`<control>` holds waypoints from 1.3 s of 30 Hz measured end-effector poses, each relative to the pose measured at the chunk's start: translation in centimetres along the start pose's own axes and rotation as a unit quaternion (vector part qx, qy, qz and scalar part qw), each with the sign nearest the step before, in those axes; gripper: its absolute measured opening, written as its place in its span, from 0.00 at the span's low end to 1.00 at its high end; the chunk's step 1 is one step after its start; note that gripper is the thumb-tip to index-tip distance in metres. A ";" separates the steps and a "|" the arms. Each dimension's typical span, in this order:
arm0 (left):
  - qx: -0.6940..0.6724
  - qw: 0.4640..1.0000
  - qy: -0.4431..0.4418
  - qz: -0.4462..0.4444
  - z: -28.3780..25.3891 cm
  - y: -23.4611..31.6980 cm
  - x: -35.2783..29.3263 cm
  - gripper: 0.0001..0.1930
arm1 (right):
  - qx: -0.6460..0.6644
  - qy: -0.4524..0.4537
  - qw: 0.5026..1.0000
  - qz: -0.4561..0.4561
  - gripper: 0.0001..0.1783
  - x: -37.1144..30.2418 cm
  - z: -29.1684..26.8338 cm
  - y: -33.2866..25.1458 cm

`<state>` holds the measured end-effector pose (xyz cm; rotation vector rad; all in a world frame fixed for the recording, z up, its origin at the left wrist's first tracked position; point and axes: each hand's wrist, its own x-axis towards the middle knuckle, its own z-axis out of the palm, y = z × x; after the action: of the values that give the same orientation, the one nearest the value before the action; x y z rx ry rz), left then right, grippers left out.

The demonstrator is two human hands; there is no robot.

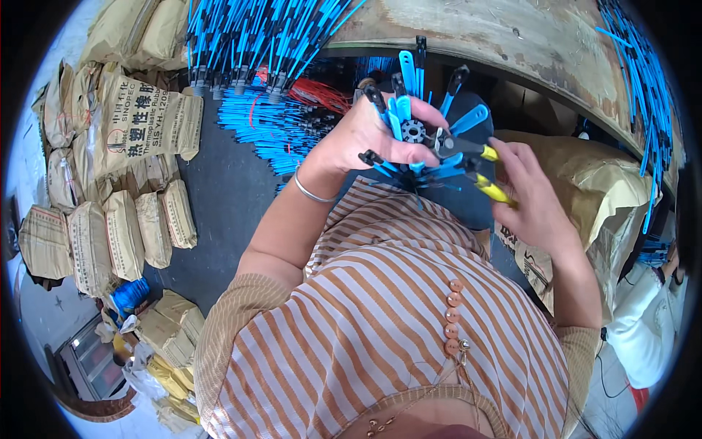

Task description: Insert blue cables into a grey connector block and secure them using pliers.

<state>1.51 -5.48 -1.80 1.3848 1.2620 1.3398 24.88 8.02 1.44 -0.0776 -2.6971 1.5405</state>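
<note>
Sprue [414,132] of stiff, light blue plastic is gripped by left hand [365,135]; yellow-handled cutters [468,157], at three o'clock, are squeezed by right hand [537,197].

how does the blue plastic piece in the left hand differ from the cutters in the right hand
The blue plastic piece is a star of blue arms around a dark hub; the cutters are one dark metal tool with yellow handles. The left hand grips the piece from behind, arms fanning outward; the right hand squeezes the cutters' handles, tip pointing at the hub. Both are held up in front of the chest.
</note>
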 end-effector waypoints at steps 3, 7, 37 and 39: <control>-0.018 0.998 0.048 -0.041 0.0 -0.1 -0.4 0.17 | -0.098 0.036 0.994 0.010 0.34 -0.2 -0.6 -0.7; -0.047 0.999 -0.020 -0.016 -0.1 -0.1 0.2 0.16 | 0.364 -0.224 0.867 0.255 0.38 0.9 -0.8 2.7; 0.025 0.999 0.043 -0.009 0.3 -0.3 0.2 0.16 | -0.107 0.077 0.985 0.107 0.30 0.1 5.4 2.4; 0.022 0.998 0.057 -0.020 0.2 -0.2 0.3 0.16 | -0.114 0.137 0.982 0.065 0.30 0.2 5.8 2.9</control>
<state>1.61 -5.13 -1.98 1.3219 1.3961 1.3880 24.40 4.46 -3.99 -0.4452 -2.6727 1.1375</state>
